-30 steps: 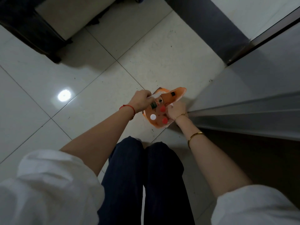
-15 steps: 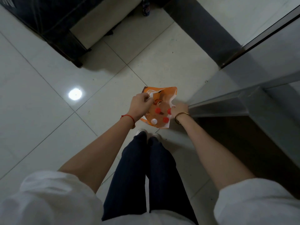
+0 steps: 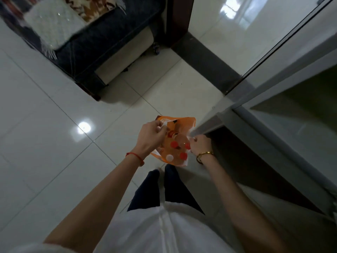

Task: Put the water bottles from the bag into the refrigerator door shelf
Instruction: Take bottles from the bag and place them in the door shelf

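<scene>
An orange plastic bag (image 3: 184, 123) hangs over the tiled floor in front of my legs. Inside stand several water bottles (image 3: 179, 143), seen from above: red caps and one white cap (image 3: 169, 157). My left hand (image 3: 150, 137) is shut on the bag's left edge. My right hand (image 3: 199, 144) is shut on the bag's right edge, and the two hold its mouth apart. The grey refrigerator (image 3: 273, 114) stands at the right, its lower corner just beside my right hand. Its door shelf is not visible.
A dark sofa (image 3: 87, 57) with a pale cushion stands at the back left. A dark wooden post (image 3: 177, 21) and a dark floor strip (image 3: 209, 61) lie behind the bag. Glossy white floor tiles (image 3: 45, 143) spread to the left.
The view has risen and tilted forward, so the sofa and refrigerator front show more. Both hands have stayed on the bag, which has lifted along with them.
</scene>
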